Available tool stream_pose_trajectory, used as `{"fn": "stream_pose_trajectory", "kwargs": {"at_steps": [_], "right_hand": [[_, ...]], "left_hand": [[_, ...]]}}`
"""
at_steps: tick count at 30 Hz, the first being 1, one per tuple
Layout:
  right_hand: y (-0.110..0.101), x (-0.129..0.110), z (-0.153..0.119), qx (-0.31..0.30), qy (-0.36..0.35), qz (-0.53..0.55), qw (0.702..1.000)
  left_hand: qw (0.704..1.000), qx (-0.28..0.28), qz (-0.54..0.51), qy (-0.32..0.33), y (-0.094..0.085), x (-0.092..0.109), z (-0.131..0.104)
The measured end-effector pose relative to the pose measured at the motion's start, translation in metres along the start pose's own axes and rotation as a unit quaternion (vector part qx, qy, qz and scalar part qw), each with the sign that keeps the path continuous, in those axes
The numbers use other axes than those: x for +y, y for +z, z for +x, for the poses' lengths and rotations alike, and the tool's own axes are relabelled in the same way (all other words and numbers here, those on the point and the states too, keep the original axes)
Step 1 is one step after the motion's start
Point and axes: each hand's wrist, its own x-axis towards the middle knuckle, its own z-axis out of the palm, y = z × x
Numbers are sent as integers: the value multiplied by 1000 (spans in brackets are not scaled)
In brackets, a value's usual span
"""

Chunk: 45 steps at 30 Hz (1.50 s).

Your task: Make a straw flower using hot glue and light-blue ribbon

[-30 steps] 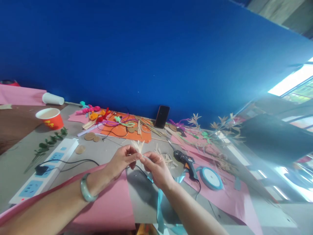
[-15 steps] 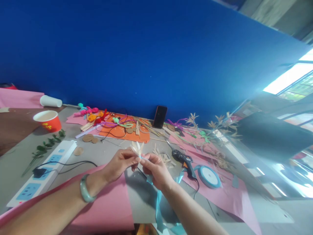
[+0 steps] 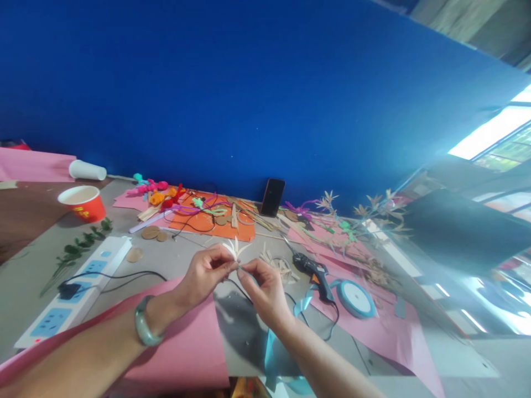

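Observation:
My left hand [image 3: 209, 270] pinches the base of a small flower [image 3: 235, 250] with narrow cream petals, which point up and spread outward. Right beside it, my right hand [image 3: 263, 284] has thumb and forefinger closed at the flower's base, on what looks like the end of a light blue ribbon [image 3: 270, 351]. Fingers mostly cover that end. More of the ribbon hangs below my right forearm and runs toward a ribbon spool [image 3: 355, 298] on the right. A black glue gun [image 3: 312, 269] lies close to my right hand, its cord trailing down.
At left are a power strip [image 3: 62, 304] with a black plug, a green leafy sprig [image 3: 78, 247] and a red paper cup [image 3: 85, 204]. A phone [image 3: 272, 198] leans against the blue wall. Pink paper [image 3: 182, 342] lies under my left arm; craft pieces line the back.
The flower's petals have spread wider. My right hand has turned slightly, its fingers now straighter at the flower's base. The ribbon below that hand has shifted and shows less.

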Motion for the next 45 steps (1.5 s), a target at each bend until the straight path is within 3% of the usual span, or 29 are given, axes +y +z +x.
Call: {"fn": "stream_pose_trajectory", "kwargs": {"at_steps": [4,13,26,41,45], "right_hand": [[0,-1,-2,8,-9,-25,1000],[-2,-7,-6,11,-30,-52,998],[-4,-10,-7,-30,8,-19,999],[2,-1,-5,-31,43,-23,998],[0,-1,-2,-57,64,-6,996]], "left_hand": [[1000,-14,-8,14,0,2,0],[995,-72,-63,-22,-4,-7,3],[985,-124,-85,-83,-9,-7,6],[991,-49,-57,-113,-2,0,3],[985,-55,-107,-123,1,-6,1]]}}
